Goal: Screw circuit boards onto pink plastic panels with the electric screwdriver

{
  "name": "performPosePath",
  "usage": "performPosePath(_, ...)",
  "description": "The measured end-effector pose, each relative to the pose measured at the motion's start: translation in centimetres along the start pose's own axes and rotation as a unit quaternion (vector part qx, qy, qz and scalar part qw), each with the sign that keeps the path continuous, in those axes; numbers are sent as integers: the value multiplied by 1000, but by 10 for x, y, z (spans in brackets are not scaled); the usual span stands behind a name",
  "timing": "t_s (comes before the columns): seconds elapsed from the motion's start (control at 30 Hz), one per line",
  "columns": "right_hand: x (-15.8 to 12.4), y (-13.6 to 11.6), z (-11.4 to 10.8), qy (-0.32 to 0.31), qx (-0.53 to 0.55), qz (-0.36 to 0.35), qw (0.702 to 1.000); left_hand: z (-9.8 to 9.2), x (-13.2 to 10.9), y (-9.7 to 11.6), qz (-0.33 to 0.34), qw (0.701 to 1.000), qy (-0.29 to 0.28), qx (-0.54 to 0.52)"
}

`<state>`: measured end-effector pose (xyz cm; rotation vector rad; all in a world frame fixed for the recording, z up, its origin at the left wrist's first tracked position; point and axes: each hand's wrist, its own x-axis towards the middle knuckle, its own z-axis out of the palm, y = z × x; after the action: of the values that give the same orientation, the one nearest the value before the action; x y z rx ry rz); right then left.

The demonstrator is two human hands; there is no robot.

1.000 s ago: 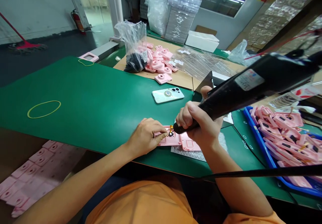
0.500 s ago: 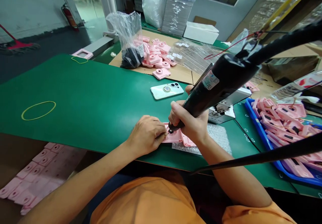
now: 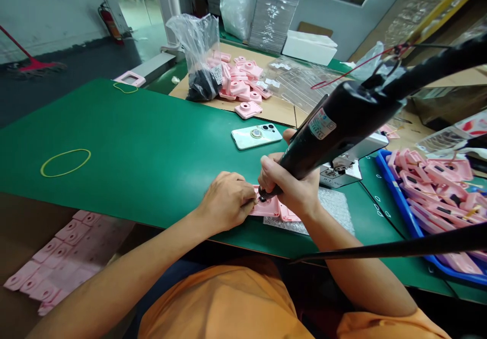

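My right hand is wrapped round a black electric screwdriver, which slants down to the left with its cable rising to the upper right. Its tip meets a pink plastic camera housing part near the front edge of the table. At the left end of that part, my left hand pinches its edge with bent fingers, the fingertips close to the tool's tip. A second pink part lies just right of it on bubble wrap. What sits directly under the tip is mostly hidden.
A pale green phone lies ahead on the green table. To the right, a blue tray holds several pink parts beside a metal box. Pink housings and a bagged black item are at the back. A dark strap crosses my right forearm.
The whole view has shifted slightly, so things appear a little farther right. Both hands, the screwdriver and the pink part keep nearly the same arrangement.
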<state>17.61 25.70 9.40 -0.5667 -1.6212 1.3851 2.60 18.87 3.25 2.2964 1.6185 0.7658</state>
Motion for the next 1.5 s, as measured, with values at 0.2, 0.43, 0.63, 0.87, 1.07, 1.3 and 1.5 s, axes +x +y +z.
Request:
performPosePath(0.2,0,-2,-1,7,4,18,1000,-2,1,4,-11,999,-12,32)
performPosePath(0.43,-1,-1,-2,7,9,10,1000,-7,4,7,-25,998,-32,45)
performPosePath(0.63,-1,3,-3,15,-4,7,1000,-8,5,9,-19,998,-31,44)
performPosePath(0.87,2,8,-9,9,1,18,1000,-4,2,11,-11,1000,-9,25)
performPosePath(1.07,3,2,-6,29,1,32,999,3,-3,5,8,1000,22,14)
performPosePath(1.3,3,-1,-10,29,53,-1,998,4,-6,0,52,997,63,8)
performPosePath(1.5,0,-16,-16,6,87,-37,996,5,-1,3,82,996,41,-11)
